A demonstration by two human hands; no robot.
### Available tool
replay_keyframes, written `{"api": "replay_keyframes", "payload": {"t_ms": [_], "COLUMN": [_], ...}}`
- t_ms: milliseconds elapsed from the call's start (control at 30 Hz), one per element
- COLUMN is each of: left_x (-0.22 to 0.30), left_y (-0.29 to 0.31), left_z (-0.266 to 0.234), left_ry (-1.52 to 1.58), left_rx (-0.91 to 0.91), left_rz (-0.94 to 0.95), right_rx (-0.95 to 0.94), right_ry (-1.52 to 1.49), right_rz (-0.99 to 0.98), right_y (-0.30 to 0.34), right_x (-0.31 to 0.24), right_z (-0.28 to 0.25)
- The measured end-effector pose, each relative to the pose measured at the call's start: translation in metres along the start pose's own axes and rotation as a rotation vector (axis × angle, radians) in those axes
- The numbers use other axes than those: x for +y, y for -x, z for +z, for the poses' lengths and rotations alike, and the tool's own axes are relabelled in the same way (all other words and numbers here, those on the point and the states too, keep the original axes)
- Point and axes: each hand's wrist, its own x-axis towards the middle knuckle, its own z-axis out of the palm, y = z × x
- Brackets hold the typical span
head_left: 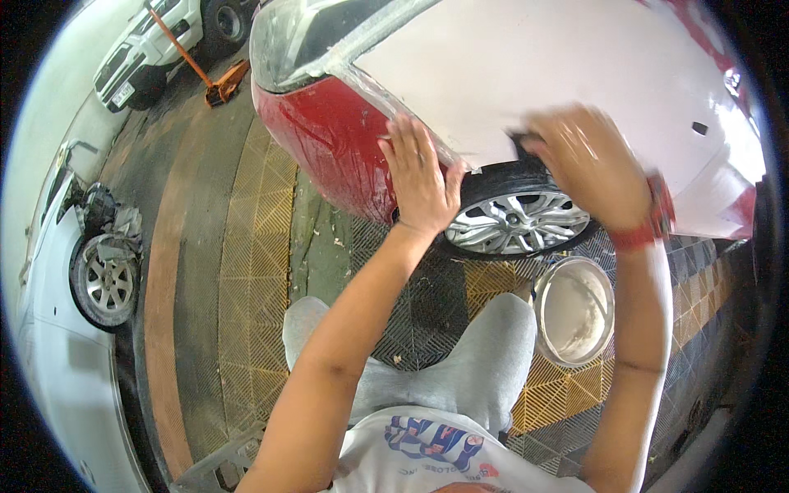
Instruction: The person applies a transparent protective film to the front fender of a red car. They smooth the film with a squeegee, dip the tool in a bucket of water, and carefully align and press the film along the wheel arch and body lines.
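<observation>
In front of me is a car with a pale, primer-like side panel [493, 74]. Beside it, a red section [329, 144] is covered in clear plastic film. My left hand [421, 177] lies flat with fingers stretched along the border between the two, just above the wheel [518, 222]. Over the lower part of the pale panel, my right hand [592, 168] is smeared by motion. Its fingers are bent around a dark pad [520, 145], which shows only at the fingertips; its exact kind is hidden. A red band circles my right wrist.
A round bucket [538, 320] of cloudy liquid stands by my right knee. An orange floor jack [222, 86] is at the far left, near a white vehicle [168, 37]. Another pale car [70, 361] with an exposed wheel stands along the left. Patterned grating covers the floor.
</observation>
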Motion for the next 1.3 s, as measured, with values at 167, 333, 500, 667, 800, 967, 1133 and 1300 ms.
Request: {"api": "replay_keyframes", "payload": {"t_ms": [167, 333, 500, 667, 800, 967, 1133, 1300], "left_x": [-0.032, -0.048, -0.008, 0.012, 0.012, 0.051, 0.048, 0.051], "left_y": [-0.028, -0.071, 0.025, 0.147, 0.136, 0.054, 0.023, 0.029], "left_z": [-0.033, -0.066, -0.029, -0.026, -0.020, -0.008, 0.007, 0.019], "left_ry": [-0.252, -0.172, -0.123, -0.084, 0.457, 1.518, 2.292, 2.240], "left_rx": [-0.111, -0.013, -0.326, -0.643, -0.809, -0.232, -0.077, 0.004], "left_rz": [0.172, 0.016, 0.206, -0.062, -0.770, -1.158, -1.182, -1.150], "right_rx": [0.234, 0.630, 0.514, 0.128, 0.224, 0.136, 0.135, 0.155], "right_ry": [0.196, 0.303, -0.638, -1.082, -1.457, -1.457, -1.472, -1.538], "right_rz": [-0.122, 0.069, 1.101, 1.342, 1.469, 1.416, 1.341, 1.330], "right_y": [-0.112, -0.041, 0.095, 0.197, 0.179, 0.189, 0.186, 0.176], "right_x": [-0.017, -0.043, -0.132, -0.142, -0.129, -0.125, -0.131, -0.127], "right_z": [-0.022, 0.023, 0.157, 0.254, 0.247, 0.262, 0.264, 0.234]}}
